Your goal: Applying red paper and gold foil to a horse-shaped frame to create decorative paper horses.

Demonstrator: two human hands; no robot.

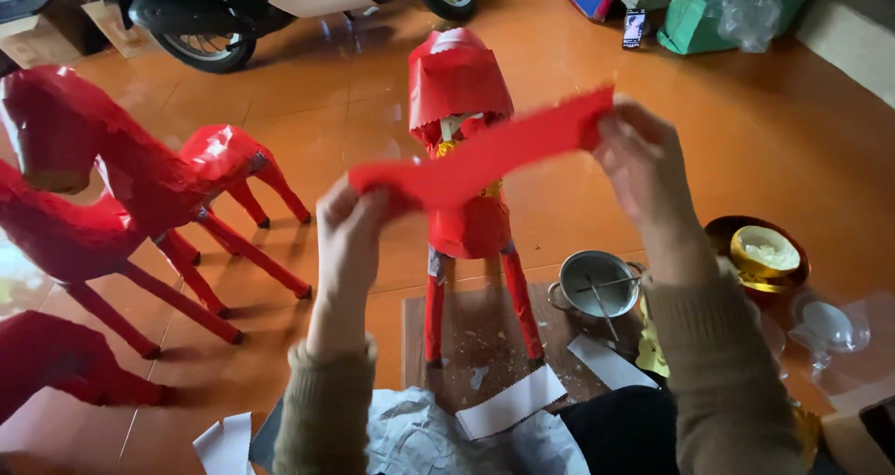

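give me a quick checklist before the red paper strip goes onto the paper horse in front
1. Red paper strip held at both ends by left hand and right hand: ok.
2. Strip flat, without twist: not ok, it sags and curls near the left hand.
3. Paper horse standing upright on its legs: ok.
4. Metal pot with stick within reach: ok.
5. Glue on the strip: cannot tell.
6. Finished red horses clear of the hands: ok.

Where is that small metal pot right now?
In the head view, the metal pot sits on the orange floor right of centre, just below the right hand, between the red paper horse's legs and a gold bowl.
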